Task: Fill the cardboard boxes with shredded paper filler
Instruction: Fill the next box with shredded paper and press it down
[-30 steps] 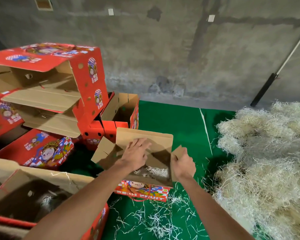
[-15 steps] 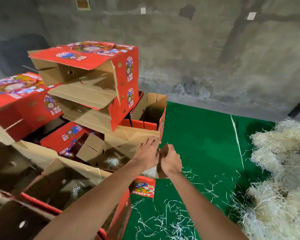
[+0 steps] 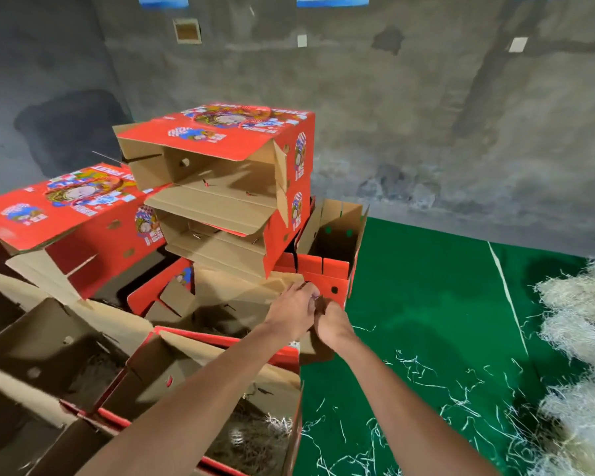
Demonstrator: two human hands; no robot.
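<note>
left hand (image 3: pixel 291 312): fingers curled over the right end flap of the open box (image 3: pixel 220 304) in the middle of the pile, holding it
right hand (image 3: pixel 332 322): closed round the same cardboard flap from the other side, touching the left hand
box: wedged among the other boxes, under the tilted stack (image 3: pixel 227 187); inside is dark and blurred, can't tell how much filler it has
shredded paper (image 3: pixel 577 355): big pale heap at the right edge of the mat, well apart from both hands
near box (image 3: pixel 255 438): open, some filler visible at the bottom
risk 1: the stack leans over the box; tugging the flap could probably tip it
risk 2: flap could tear or crease if both hands twist it
risk 3: loose strands (image 3: pixel 409 389) on the mat, likely slippery underfoot
surface: green mat (image 3: pixel 426 286) with a white line
room: bare grey concrete wall (image 3: pixel 426 115), stained, dim
</note>
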